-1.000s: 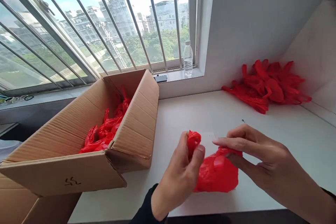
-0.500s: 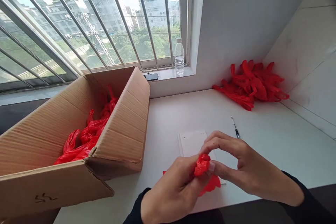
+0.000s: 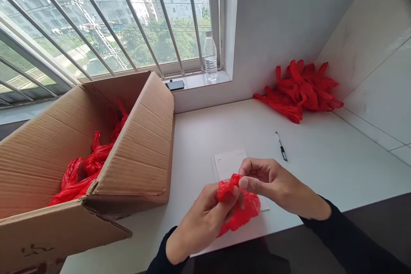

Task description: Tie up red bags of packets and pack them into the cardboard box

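Note:
A crumpled red plastic bag [image 3: 241, 210] is bunched up between both my hands, just above the front edge of the white table [image 3: 321, 162]. My left hand [image 3: 202, 220] is closed around its lower left part. My right hand [image 3: 272, 182] pinches the bag's top with thumb and fingers curled. A white sheet of paper [image 3: 229, 163] lies on the table right behind the hands.
An open cardboard box [image 3: 135, 154] with several knotted red bags [image 3: 86, 169] stands at the left. A pile of red bags [image 3: 298, 90] lies at the back right by the wall. A black pen [image 3: 281, 147] lies right of the paper. A water bottle [image 3: 210, 56] and a phone [image 3: 175, 84] sit on the window sill.
The bag went from spread between my hands to a tight bunch. My hands came closer together, and the view tilted down and to the right.

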Tool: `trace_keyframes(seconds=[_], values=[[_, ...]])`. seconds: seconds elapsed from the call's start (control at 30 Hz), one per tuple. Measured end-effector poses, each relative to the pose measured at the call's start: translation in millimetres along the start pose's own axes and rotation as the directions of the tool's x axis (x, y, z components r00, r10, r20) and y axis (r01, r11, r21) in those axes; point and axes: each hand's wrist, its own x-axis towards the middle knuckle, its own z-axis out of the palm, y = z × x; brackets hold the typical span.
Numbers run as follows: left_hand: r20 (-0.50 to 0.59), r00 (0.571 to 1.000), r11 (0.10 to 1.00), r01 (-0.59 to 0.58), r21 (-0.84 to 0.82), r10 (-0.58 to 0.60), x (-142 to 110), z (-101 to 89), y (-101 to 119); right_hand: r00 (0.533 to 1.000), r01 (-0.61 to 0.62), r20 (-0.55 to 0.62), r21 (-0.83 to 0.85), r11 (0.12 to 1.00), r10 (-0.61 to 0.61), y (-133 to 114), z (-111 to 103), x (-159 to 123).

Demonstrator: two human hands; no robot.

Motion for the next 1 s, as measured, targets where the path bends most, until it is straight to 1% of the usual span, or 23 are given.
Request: trace_keyframes(seconds=[0.07,0.1,0.17,0.2,0.27,0.33,0.4,0.47,0.5,0.53,0.57,0.6,0.63,0.67,0.73,0.77,0.8,0.83,0.87,0.9,1.0], values=[[-0.094,0.994,0.996,0.043,-0.081,-0.05,-1,-4.3,-7,0.999,-0.024,-0.037,0.044,0.999,0.025,5,-1,-2],[-0.139,0.987,0.987,0.057,-0.147,-0.078,-1,-7.0,-9,0.998,-0.029,-0.063,0.031,0.999,0.031,7,0,-4],[-0.212,0.972,0.967,0.049,-0.252,-0.104,-1,-12.4,-13,0.996,-0.018,-0.09,-0.063,0.998,0.013,9,2,-10],[-0.219,0.97,0.963,0.046,-0.264,-0.106,-1,-14.8,-13,0.997,0.008,-0.079,-0.142,0.99,-0.019,9,5,-12],[-0.192,0.979,0.981,0.034,-0.189,-0.071,-1,-18.2,-12,0.995,0.088,-0.029,-0.289,0.953,-0.1,10,9,-16],[-0.143,0.989,0.997,0.013,-0.079,-0.025,-3,-19.7,-8,0.987,0.15,0.005,-0.363,0.919,-0.159,13,11,-15],[-0.097,0.995,0.999,-0.015,-0.039,0.011,-6,-19.5,-3,0.985,0.171,0.025,-0.358,0.918,-0.173,19,12,-11],[-0.072,0.996,0.998,-0.057,-0.006,0.056,-8,-19.0,0,0.988,0.151,0.059,-0.3,0.942,-0.14,27,11,-4],[-0.071,0.994,0.995,-0.085,0.056,0.088,-8,-18.9,0,0.991,0.13,0.069,-0.265,0.956,-0.115,31,10,-1],[-0.088,0.987,0.979,-0.121,0.162,0.137,-9,-19.1,-2,0.994,0.102,0.059,-0.235,0.967,-0.091,35,10,2],[-0.112,0.971,0.94,-0.169,0.298,0.21,-8,-19.4,-5,0.997,0.071,0.029,-0.217,0.974,-0.066,38,9,5],[-0.129,0.943,0.871,-0.224,0.438,0.308,-7,-19.7,-10,0.999,0.043,-0.01,-0.211,0.976,-0.046,42,9,7],[-0.132,0.902,0.782,-0.274,0.56,0.411,-6,-20.1,-17,0.999,0.021,-0.041,-0.213,0.977,-0.03,45,8,9],[-0.122,0.854,0.692,-0.317,0.648,0.505,-5,-20.3,-24,0.999,0.007,-0.049,-0.214,0.977,-0.018,47,8,11],[-0.075,0.763,0.55,-0.39,0.738,0.642,-1,-20.0,-39,1.0,-0.002,0.011,-0.201,0.98,0.004,51,7,15],[-0.048,0.734,0.503,-0.415,0.759,0.678,0,-19.3,-45,0.999,0.011,0.052,-0.198,0.98,-0.001,53,7,17],[-0.03,0.713,0.465,-0.423,0.778,0.7,2,-18.5,-50,0.997,0.032,0.081,-0.204,0.978,-0.016,53,7,19],[-0.024,0.705,0.439,-0.415,0.797,0.709,3,-17.4,-53,0.995,0.056,0.093,-0.223,0.973,-0.036,53,7,21],[-0.03,0.71,0.428,-0.39,0.815,0.704,3,-16.4,-55,0.994,0.079,0.088,-0.25,0.965,-0.058,52,8,22],[-0.044,0.727,0.425,-0.351,0.834,0.685,4,-15.5,-56,0.995,0.095,0.065,-0.286,0.953,-0.079,51,9,22],[-0.069,0.806,0.408,-0.222,0.886,0.588,1,-15.4,-60,0.989,0.11,-0.04,-0.423,0.899,-0.139,47,9,19]])
